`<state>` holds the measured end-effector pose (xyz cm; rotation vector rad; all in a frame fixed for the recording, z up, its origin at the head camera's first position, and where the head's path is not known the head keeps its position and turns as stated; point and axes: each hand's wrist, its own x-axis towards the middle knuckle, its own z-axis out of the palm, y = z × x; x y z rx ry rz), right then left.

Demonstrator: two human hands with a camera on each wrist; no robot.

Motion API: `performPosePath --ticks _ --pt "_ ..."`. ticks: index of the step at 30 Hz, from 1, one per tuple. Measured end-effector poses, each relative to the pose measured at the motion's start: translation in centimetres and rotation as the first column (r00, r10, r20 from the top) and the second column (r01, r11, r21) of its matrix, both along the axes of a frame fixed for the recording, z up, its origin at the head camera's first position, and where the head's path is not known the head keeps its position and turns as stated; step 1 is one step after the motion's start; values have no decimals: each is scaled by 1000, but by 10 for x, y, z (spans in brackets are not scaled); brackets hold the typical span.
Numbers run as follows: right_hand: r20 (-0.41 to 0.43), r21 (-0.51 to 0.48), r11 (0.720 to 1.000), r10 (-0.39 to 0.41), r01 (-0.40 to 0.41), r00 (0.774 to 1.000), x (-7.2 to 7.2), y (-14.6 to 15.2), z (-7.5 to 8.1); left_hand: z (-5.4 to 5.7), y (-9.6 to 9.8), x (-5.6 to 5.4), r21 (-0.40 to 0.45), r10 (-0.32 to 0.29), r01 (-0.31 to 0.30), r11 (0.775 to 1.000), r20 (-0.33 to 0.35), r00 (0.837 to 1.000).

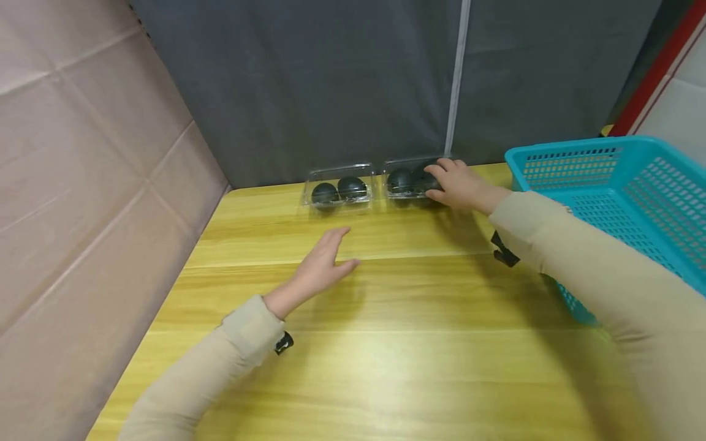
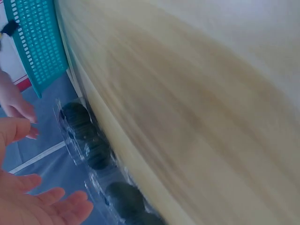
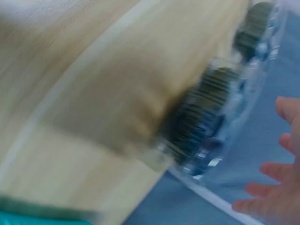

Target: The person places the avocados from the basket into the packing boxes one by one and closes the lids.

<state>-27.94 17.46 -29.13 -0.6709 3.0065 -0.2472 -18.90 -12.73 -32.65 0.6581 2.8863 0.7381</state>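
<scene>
Two clear plastic boxes stand side by side at the back edge of the table. The left box [image 1: 361, 166] and the right box [image 1: 393, 162] each hold two dark, round, avocado-like fruits [image 1: 352, 188]. My right hand [image 1: 459, 185] reaches over the right end of the right box, its fingers parted; in the right wrist view the right hand [image 3: 281, 187] shows beside that box with nothing in its grasp. Lower and to the left, my left hand [image 1: 317, 264] hovers above the table in front of the left box, thumb and fingers apart, holding nothing.
A turquoise perforated basket [image 1: 573, 144] sits at the right, partly behind my right forearm. The wooden table [image 1: 380, 355] ends at a dark grey curtain [image 1: 309, 79] at the back. A pale fabric wall [image 1: 99, 184] rises on the left.
</scene>
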Motion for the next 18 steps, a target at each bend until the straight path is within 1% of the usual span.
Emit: performPosePath --ticks 1,3,7,10,12,15,18 --pt "29 -22 1000 -7 8 1000 4 1 6 0 -1 -1 -22 -7 7 1000 -29 1000" --pt "53 -49 999 -8 11 999 13 2 15 1 -3 -1 -68 -26 20 997 -85 996" --pt "7 -83 996 34 -34 999 39 6 24 4 -5 -3 -148 -65 40 988 -166 984" --pt "-51 -101 993 59 -64 997 62 7 21 5 -7 -1 -206 -86 43 978 -205 975" --pt "-75 -118 991 59 -68 995 77 6 18 6 -7 0 -238 -100 46 970 -220 970" --pt "-82 -147 987 45 -57 996 93 4 12 5 -7 3 -279 -126 58 959 -234 964" --pt "-59 -177 983 31 -41 998 104 -2 10 5 -6 6 -295 -143 71 953 -231 962"
